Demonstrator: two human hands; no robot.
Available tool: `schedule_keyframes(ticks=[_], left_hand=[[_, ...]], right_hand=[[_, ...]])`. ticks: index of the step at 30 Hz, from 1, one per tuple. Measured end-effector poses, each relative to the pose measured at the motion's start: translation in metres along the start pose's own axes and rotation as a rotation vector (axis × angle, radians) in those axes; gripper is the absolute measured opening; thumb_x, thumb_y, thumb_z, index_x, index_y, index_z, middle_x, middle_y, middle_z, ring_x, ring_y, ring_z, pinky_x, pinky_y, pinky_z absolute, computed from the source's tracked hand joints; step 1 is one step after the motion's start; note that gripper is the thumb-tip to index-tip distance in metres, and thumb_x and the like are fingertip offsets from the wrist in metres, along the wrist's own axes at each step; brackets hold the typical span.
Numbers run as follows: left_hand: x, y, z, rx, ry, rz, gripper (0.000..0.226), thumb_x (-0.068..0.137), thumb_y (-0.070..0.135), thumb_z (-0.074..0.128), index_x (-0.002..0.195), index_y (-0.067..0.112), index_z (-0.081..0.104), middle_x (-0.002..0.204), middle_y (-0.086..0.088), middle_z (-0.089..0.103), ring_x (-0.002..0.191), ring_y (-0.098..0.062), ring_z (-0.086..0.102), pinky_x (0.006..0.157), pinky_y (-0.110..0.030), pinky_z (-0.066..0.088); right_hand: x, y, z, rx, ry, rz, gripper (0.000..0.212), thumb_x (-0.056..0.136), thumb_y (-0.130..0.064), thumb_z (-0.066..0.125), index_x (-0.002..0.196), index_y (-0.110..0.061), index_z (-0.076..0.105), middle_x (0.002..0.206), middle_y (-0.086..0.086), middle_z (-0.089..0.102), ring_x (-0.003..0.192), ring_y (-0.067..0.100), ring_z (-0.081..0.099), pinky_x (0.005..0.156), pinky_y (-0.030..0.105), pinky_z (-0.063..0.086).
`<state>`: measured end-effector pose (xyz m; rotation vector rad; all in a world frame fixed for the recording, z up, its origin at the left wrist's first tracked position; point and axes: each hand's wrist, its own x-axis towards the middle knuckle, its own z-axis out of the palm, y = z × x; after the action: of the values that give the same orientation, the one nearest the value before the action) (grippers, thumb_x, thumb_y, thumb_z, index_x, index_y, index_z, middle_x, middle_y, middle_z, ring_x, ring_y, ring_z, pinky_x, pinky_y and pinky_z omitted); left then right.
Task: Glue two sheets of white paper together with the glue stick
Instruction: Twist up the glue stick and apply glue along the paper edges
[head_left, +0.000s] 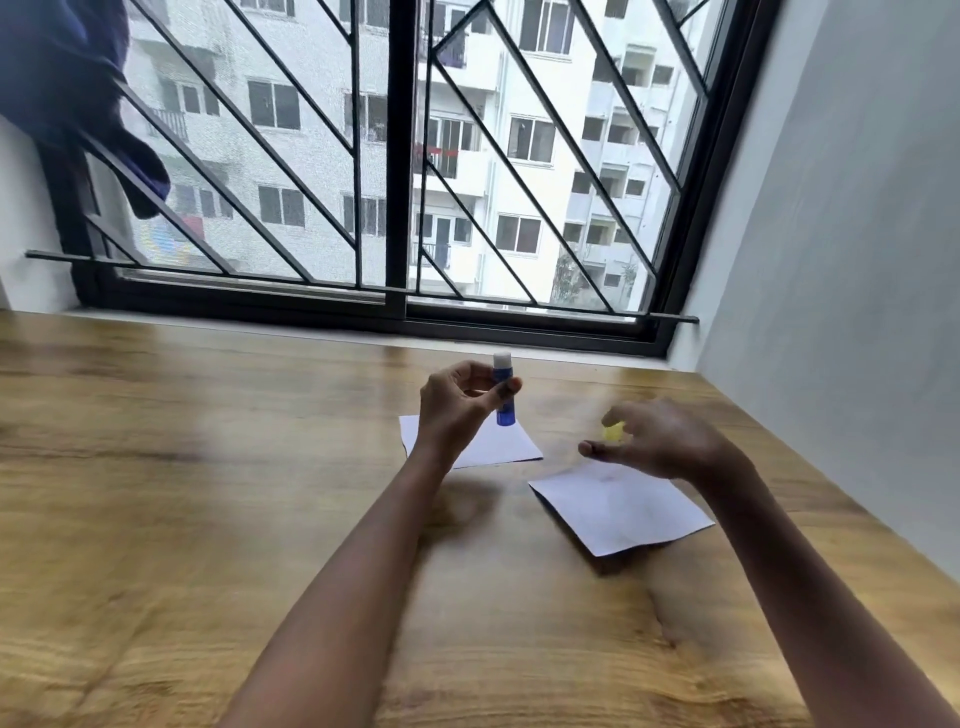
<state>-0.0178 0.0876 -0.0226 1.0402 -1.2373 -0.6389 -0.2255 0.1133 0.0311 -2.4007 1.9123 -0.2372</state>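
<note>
Nearest the camera, the wooden table lies bare across its whole front and left, a broad stretch of grain with nothing on it but the two forearms reaching in from the bottom edge.

Further in, right of centre, the nearer sheet of white paper lies skewed, one corner pointing toward the person; its near edges seem lifted a little off the wood, with dark shadow beneath them. The right hand hovers above its far corner, blurred, fingers curled round a small yellow cap pinched at the fingertips. To the right of this sheet a narrow band of table runs on to the grey wall, which closes that side.

Beyond and to the left, apart from the first sheet with bare wood between them, the farther sheet of white paper lies flat; the left wrist hides its left portion. Over it the left hand holds the glue stick upright and clear of the table, thumb and fingers clamped on the blue barrel, the white glue end uppermost and uncovered.

Behind the hands the table runs clear to its far edge, which meets a pale sill under the black-framed window with diagonal bars. A dark blue cloth hangs over the bars at upper left. Apartment blocks show outside.
</note>
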Motion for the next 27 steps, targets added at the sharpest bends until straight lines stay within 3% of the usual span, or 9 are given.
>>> schedule_keyframes(ticks=[3,8,15,18,23,27], left_hand=[[0.0,0.0,0.0,-0.031,-0.006,-0.001,0.016,0.068,0.025,0.081,0.076,0.022,0.067,0.078,0.003,0.072,0.075,-0.012,0.068,0.082,-0.038,0.056],[-0.008,0.006,0.003,-0.077,-0.025,-0.004,0.014,0.07,0.022,0.079,0.076,0.022,0.067,0.078,0.003,0.071,0.073,-0.008,0.068,0.079,-0.031,0.056],[-0.013,0.016,0.013,-0.263,0.018,-0.082,0.007,0.074,0.017,0.075,0.077,0.016,0.068,0.068,0.007,0.071,0.067,-0.007,0.066,0.065,-0.017,0.05],[-0.012,0.018,0.016,-0.36,0.045,-0.123,0.008,0.074,0.017,0.074,0.078,0.012,0.069,0.069,0.002,0.071,0.068,-0.012,0.066,0.072,-0.021,0.05],[-0.01,0.016,0.018,-0.477,0.059,-0.173,0.013,0.074,0.013,0.072,0.084,0.006,0.066,0.07,0.001,0.072,0.068,-0.013,0.068,0.083,-0.03,0.05],[-0.01,0.015,0.022,-0.525,0.154,-0.223,0.013,0.076,0.015,0.072,0.081,0.006,0.065,0.07,-0.004,0.07,0.067,-0.017,0.068,0.068,-0.023,0.052]], right_hand=[[0.003,-0.002,0.002,0.151,0.137,-0.064,0.047,0.082,-0.049,0.063,0.112,-0.013,0.065,0.116,0.008,0.067,0.107,0.021,0.061,0.088,0.033,0.049],[0.009,-0.01,0.013,0.376,0.196,-0.17,0.035,0.083,-0.039,0.067,0.103,-0.011,0.069,0.101,0.007,0.073,0.085,0.013,0.065,0.074,0.027,0.052],[0.012,-0.026,0.034,0.938,0.059,-0.212,0.036,0.076,-0.032,0.076,0.104,-0.013,0.065,0.091,0.009,0.074,0.084,0.016,0.071,0.072,0.024,0.055],[0.015,-0.035,0.041,1.108,0.107,-0.19,0.022,0.078,-0.02,0.075,0.095,-0.011,0.065,0.082,0.011,0.074,0.075,0.018,0.07,0.076,0.031,0.054],[0.02,-0.041,0.047,1.39,0.1,-0.11,0.016,0.082,-0.014,0.069,0.097,-0.01,0.064,0.085,0.013,0.072,0.077,0.018,0.069,0.077,0.03,0.053],[0.018,-0.05,0.053,1.339,0.219,-0.117,0.019,0.078,-0.019,0.075,0.095,-0.015,0.066,0.085,0.008,0.073,0.078,0.016,0.069,0.078,0.032,0.055]])
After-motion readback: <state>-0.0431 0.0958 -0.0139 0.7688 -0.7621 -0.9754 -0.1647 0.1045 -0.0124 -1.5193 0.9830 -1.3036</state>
